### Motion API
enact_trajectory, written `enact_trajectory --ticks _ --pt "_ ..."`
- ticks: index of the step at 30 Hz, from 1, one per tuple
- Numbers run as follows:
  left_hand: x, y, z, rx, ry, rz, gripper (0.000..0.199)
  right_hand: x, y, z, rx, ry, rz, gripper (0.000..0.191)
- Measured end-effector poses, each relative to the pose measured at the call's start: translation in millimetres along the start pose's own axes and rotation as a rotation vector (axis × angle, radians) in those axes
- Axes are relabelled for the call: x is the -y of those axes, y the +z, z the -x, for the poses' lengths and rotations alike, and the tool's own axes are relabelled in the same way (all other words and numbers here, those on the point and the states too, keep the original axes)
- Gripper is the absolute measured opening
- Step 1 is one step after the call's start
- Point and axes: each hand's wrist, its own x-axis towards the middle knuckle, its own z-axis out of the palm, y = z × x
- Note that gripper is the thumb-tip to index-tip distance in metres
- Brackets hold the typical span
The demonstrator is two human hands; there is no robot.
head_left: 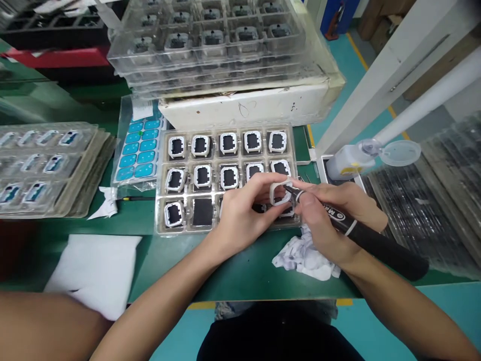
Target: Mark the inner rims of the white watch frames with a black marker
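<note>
Pinched between the fingers of my left hand [240,213] is a small white watch-case frame [276,194], raised over the right side of a clear plastic tray [188,230]. My right hand [330,210] grips a black marker pen [368,243], its tip touching or very near the frame's upper right edge. More white frames [202,145] sit in rows in the tray's pockets, each around a dark insert. One front-row pocket shows only a dark square pad [203,212]. My hands hide several pockets at the right.
Stacked clear trays [210,55] rest on a white foam box [240,108] behind. Further trays stand at left [45,170] and right [432,200]. A crumpled cloth [306,258], blue sticker sheet [137,150], white foam sheet [97,268] and dispenser bottle [347,161] lie around. Another arm [48,326] enters lower left.
</note>
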Motion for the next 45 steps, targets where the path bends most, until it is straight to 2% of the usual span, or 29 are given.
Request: enact_trajectory --ticks 3,7,12,24,32,39,45 --pt "-0.2 -0.6 1.1 0.007 0.011 -0.008 0.047 -3.1 4.7 0.8 -0.096 -0.049 -0.044 0.019" --pt "0.2 -1.0 2.4 0.013 -0.003 -0.061 0.044 -6.7 8.7 3.7 -0.085 -0.03 -0.038 0.018" --pt "1.1 -0.8 2.2 0.018 0.011 -0.075 0.043 -10.2 11.4 6.6 -0.153 -0.047 -0.073 0.015" --pt "1.8 -0.8 2.1 0.019 0.034 -0.089 0.044 -7.1 7.7 8.0 -0.108 -0.012 -0.022 0.014" --pt "2.0 -1.3 4.3 0.034 0.044 -0.109 0.045 -4.2 8.6 2.4 -0.112 -0.059 0.0 0.014" --pt "-1.5 -3.2 1.4 0.044 0.059 -0.192 0.035 -2.4 14.9 2.8 -0.123 -0.114 0.013 0.019" --pt "-3.0 -2.2 -0.4 0.075 0.006 -0.082 0.034 -3.0 17.7 1.9 -0.153 -0.098 -0.014 0.021"
